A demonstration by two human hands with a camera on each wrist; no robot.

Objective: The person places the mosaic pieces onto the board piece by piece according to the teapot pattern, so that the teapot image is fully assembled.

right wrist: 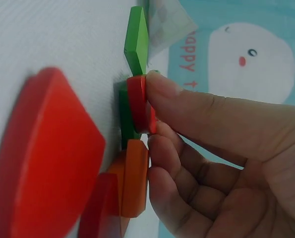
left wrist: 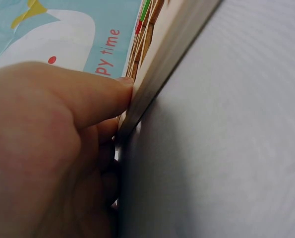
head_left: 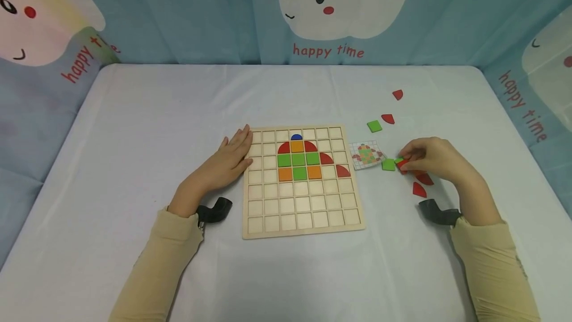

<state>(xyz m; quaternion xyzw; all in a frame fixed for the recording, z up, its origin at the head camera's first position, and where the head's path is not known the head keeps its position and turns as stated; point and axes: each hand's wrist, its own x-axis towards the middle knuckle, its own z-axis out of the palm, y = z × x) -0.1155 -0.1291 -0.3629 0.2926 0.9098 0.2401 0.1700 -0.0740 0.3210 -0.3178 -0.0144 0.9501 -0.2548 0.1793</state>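
Observation:
A wooden grid board [head_left: 303,205] lies mid-table in the head view, with green and orange square tiles, red quarter-round tiles and a blue half-round tile [head_left: 297,137] in its upper cells. My left hand [head_left: 226,163] rests along the board's left edge, fingers stretched out; in the left wrist view its thumb [left wrist: 105,96] touches the board's rim. To the right of the board, my right hand [head_left: 435,159] pinches a red quarter-round tile [right wrist: 140,104] between thumb and fingers. Beneath and beside it lie green tiles [right wrist: 136,42], orange tiles [right wrist: 136,178] and more red ones [right wrist: 50,158].
A small picture card [head_left: 366,155] with a coloured grid pattern lies against the board's right side. Farther back are a green square tile [head_left: 374,126] and two red tiles [head_left: 388,119]. A blue printed curtain [head_left: 214,14] hangs behind the white table [head_left: 134,128].

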